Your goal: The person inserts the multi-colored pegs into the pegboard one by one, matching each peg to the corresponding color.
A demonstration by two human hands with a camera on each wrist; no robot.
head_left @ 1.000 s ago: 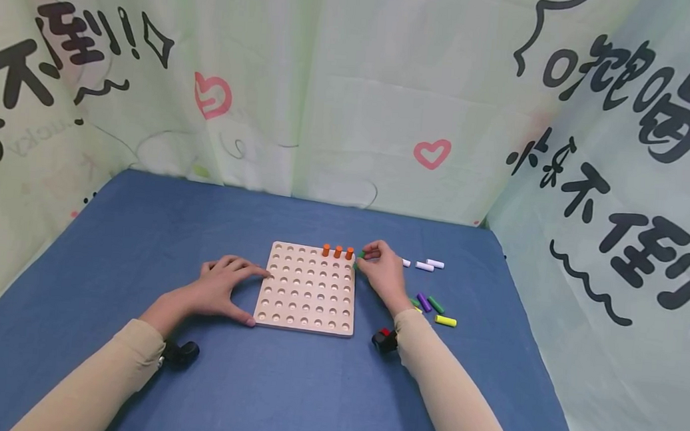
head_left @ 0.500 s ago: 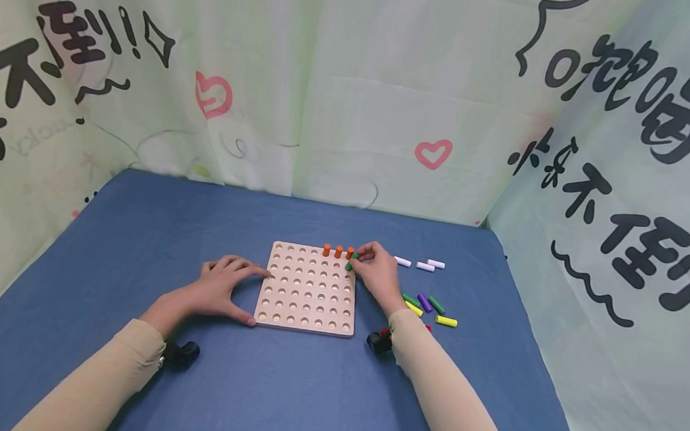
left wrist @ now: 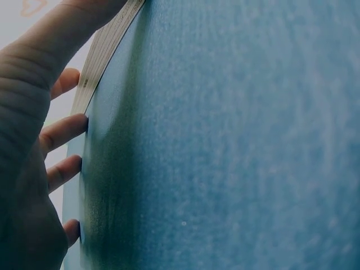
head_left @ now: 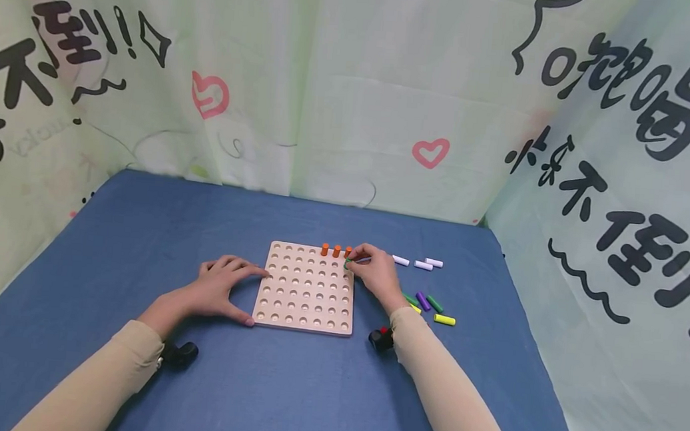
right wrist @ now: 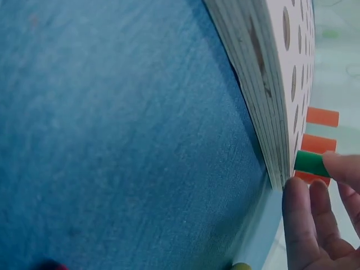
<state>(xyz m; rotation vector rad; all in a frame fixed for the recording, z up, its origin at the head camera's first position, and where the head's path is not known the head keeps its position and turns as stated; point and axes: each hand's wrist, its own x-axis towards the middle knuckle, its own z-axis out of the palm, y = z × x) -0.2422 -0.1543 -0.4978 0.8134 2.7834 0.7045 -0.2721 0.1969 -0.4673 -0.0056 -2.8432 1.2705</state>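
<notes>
A square wooden peg board (head_left: 298, 314) with rows of round holes lies on the blue cloth. Three orange pegs (head_left: 325, 249) stand upright along its far edge, toward the right corner. My right hand (head_left: 377, 272) pinches a green peg (right wrist: 311, 163) between thumb and fingertips at the board's right side, just nearer than the last orange peg. In the right wrist view the green peg's lower end is right at the board's face. My left hand (head_left: 222, 288) is spread at the board's left side, index fingertip and thumb touching its edge, the other fingers resting on the cloth.
White pegs (head_left: 423, 266) lie right of the board at the back. Nearer, beside my right forearm, lie a purple peg (head_left: 422, 301), green pegs (head_left: 434, 304) and yellow pegs (head_left: 444, 320). A patterned curtain (head_left: 352, 109) rises behind and beside the blue table (head_left: 285, 385).
My right hand has moved slightly left with the green peg, from beside the board's edge to over its right column, and the peg is now more upright. The left hand stays put.
</notes>
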